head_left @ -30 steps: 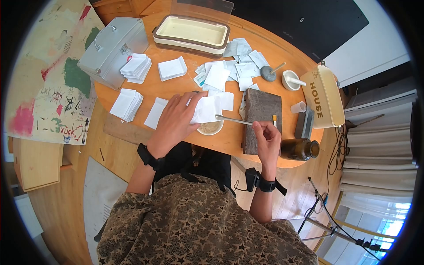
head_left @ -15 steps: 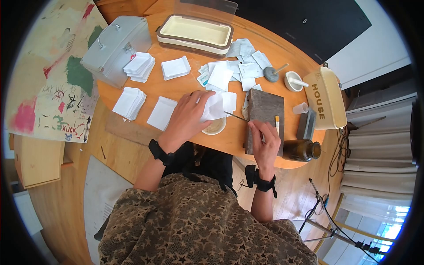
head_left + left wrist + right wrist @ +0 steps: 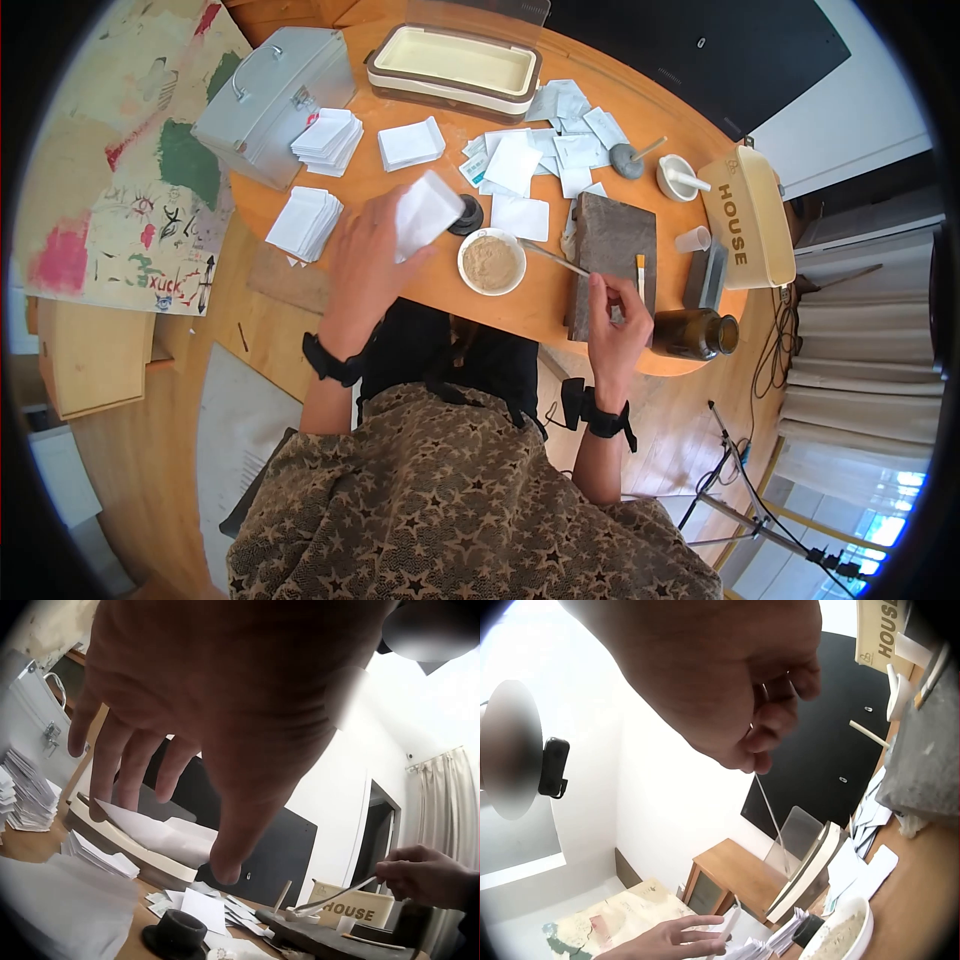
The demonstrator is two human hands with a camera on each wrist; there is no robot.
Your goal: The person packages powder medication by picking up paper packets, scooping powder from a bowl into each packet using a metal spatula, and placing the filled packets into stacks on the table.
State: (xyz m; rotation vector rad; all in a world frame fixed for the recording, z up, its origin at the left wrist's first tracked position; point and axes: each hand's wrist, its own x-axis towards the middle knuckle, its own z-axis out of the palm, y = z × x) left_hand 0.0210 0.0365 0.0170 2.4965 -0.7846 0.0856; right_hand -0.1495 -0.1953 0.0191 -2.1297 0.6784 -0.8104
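My left hand (image 3: 362, 270) holds a white paper packet (image 3: 428, 212) between thumb and fingers, left of a white bowl (image 3: 491, 262) of beige powder. In the left wrist view the thumb and fingertips pinch the packet (image 3: 161, 834) at its edges. A thin metal spatula (image 3: 556, 259) is pinched in my right hand (image 3: 618, 335), its far end near the bowl's right rim. A small black round holder (image 3: 466, 216) stands just behind the bowl.
Stacks of white packets (image 3: 302, 224) lie at the left by a silver case (image 3: 275, 105). Loose sachets (image 3: 575, 150) lie at the back. At the right are a dark stone slab (image 3: 612, 250), a brown jar (image 3: 690, 333), a mortar (image 3: 677, 180) and a HOUSE box (image 3: 752, 218).
My left hand has moved left with the packet, away from over the bowl, uncovering the bowl and the black holder. My right hand still holds the spatula, with its tip now right of the bowl.
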